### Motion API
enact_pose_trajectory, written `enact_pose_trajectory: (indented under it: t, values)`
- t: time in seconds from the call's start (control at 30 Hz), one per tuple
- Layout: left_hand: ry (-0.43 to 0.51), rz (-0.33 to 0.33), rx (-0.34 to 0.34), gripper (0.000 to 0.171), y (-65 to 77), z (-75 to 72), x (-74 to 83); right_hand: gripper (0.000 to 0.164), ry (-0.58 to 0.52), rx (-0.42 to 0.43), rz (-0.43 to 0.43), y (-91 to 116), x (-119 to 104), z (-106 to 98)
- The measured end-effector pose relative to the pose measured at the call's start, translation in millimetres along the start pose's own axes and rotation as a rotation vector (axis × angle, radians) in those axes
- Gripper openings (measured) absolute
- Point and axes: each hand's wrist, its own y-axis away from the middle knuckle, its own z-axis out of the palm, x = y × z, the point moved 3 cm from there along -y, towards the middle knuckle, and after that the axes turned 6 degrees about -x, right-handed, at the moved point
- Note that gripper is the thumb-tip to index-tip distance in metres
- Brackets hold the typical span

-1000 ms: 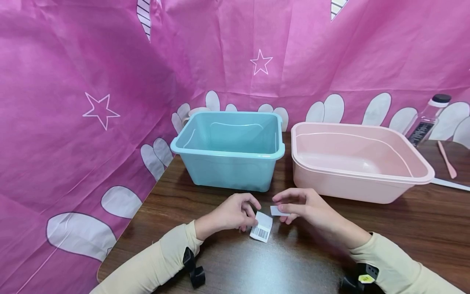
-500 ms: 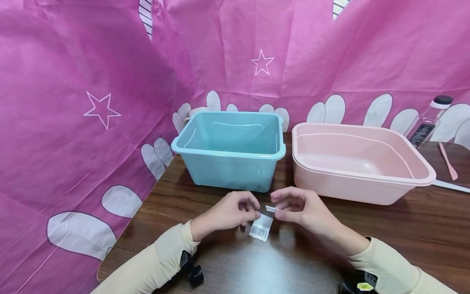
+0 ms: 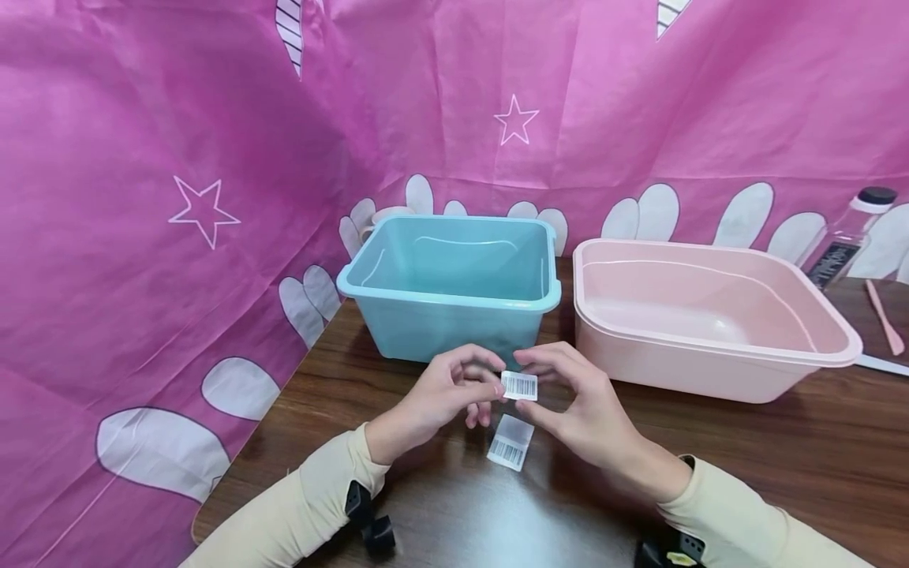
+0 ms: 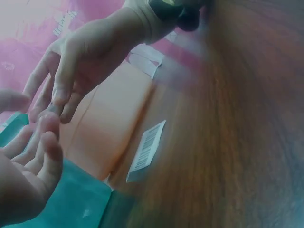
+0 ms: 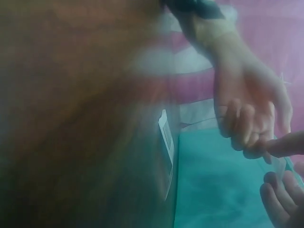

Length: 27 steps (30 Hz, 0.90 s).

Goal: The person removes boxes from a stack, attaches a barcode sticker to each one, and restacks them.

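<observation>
Between my two hands, above the table, is a small white barcode label (image 3: pixel 520 386), its bars facing the head camera. My left hand (image 3: pixel 443 402) pinches its left edge with thumb and fingers. From the other side my right hand (image 3: pixel 589 414) holds it, thumb at the lower edge and other fingers partly hidden behind. In the left wrist view the fingertips of both hands meet around it. Just below, a second barcode label (image 3: pixel 511 443), larger and creased across, lies on the table; it also shows as a white label (image 4: pixel 146 149) in the left wrist view.
A blue bin (image 3: pixel 447 323) stands just beyond the hands, and a pink basin (image 3: pixel 703 367) beside it on the right. Farther right are a clear bottle (image 3: pixel 841 244) with a black cap and a pink utensil (image 3: pixel 884 317). The wooden table (image 3: pixel 312 442) ends at left.
My right hand has moved left and up with the small label, turning its barcode toward the head camera. My left hand has come up to the label's left edge. The creased label stays on the table.
</observation>
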Motion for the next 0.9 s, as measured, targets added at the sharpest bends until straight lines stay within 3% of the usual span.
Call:
enact_pose_trajectory:
  t: [0.13,0.3,0.6,0.9]
  values:
    - [-0.005,0.010,0.086,0.027,2.5,-1.7,5.7,0.062,0.049,0.016,-0.063,-6,-1,7]
    - [-0.046,0.020,0.155,0.028,4.4,-5.0,10.3,0.058,0.101,0.019,-0.059,-12,0,12]
    - [-0.231,0.090,0.252,0.026,8.9,-21.7,9.1,0.061,0.144,0.067,-0.135,-22,-4,19]
    - [-0.461,0.263,0.296,0.023,12.1,-40.6,8.9,0.055,0.115,0.047,-0.073,-26,-2,20]
